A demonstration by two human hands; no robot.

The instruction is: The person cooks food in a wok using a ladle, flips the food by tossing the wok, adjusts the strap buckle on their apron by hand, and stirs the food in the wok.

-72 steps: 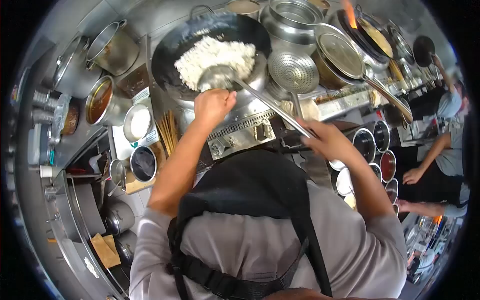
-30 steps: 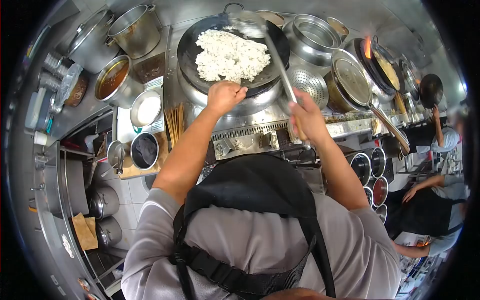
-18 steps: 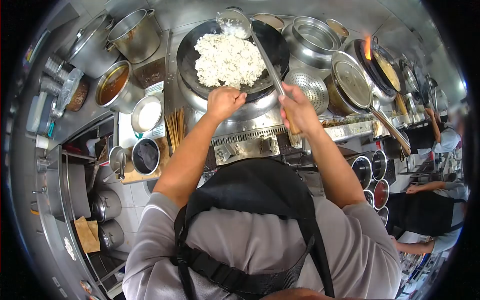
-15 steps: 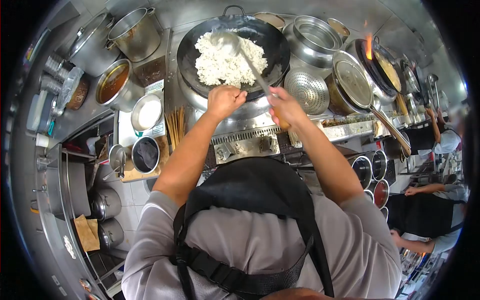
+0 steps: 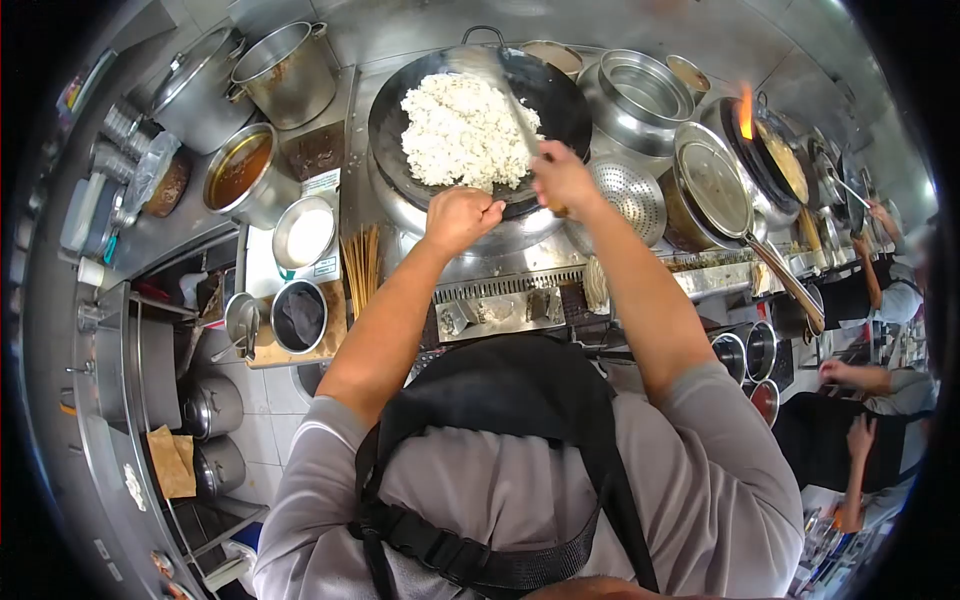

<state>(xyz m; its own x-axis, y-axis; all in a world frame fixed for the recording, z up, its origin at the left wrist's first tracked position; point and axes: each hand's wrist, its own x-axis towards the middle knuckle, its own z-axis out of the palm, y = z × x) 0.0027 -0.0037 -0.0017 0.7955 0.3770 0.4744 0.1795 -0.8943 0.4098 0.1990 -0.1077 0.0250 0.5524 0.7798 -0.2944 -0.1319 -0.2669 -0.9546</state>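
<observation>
A black wok point(image 5: 562, 105) sits on the burner in front of me, with a mound of white rice point(image 5: 462, 135) in it. My left hand point(image 5: 462, 218) is a fist at the wok's near rim; its fingers wrap round the edge there, and the exact grip is hidden. In my right hand point(image 5: 566, 180) is the handle of a metal ladle point(image 5: 522, 122). The ladle slants away over the rice, and its bowl is a blur near the far side of the wok.
A perforated strainer point(image 5: 630, 200) lies right of the wok. Farther right, a flame point(image 5: 746, 112) rises beside another wok. On the left stand a pot of brown liquid point(image 5: 240, 170), a white bowl point(image 5: 303, 232) and skewers point(image 5: 361, 265). Co-workers point(image 5: 850, 430) are at the right.
The ladle's bowl has gone from on top of the rice to the wok's far side. My right hand has moved up a little. A co-worker's arms have shifted.
</observation>
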